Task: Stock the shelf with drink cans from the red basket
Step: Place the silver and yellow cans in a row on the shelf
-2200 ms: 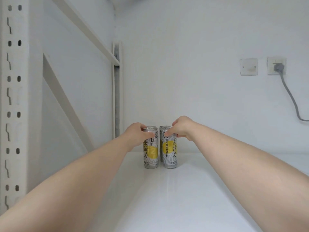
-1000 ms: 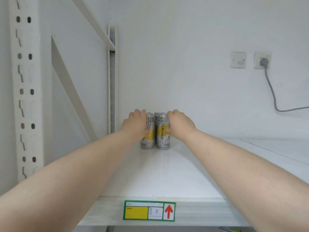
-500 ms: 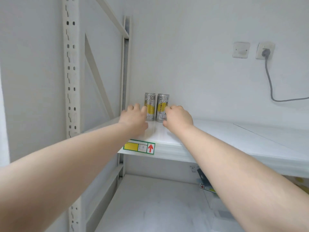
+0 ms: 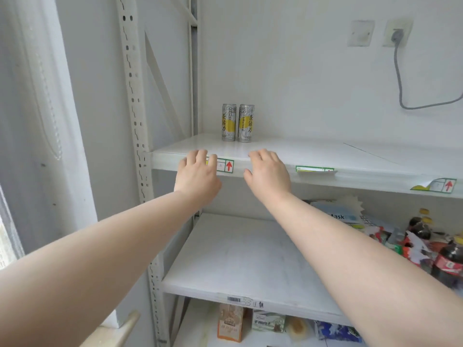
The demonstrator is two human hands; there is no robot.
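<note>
Two slim silver-and-yellow drink cans stand upright side by side at the back left of the upper white shelf: the left can and the right can. My left hand and my right hand hover in front of the shelf's front edge, well short of the cans, fingers relaxed and holding nothing. The red basket is not in view.
A perforated shelf upright rises at the left. On the lower shelf, cola bottles and packets crowd the right end. Boxes sit on the shelf below. A grey cable hangs from a wall socket.
Both hands let go of the two cans and pulled back toward me past the shelf's front edge. My head also drew back and tilted down, revealing the lower shelves.
</note>
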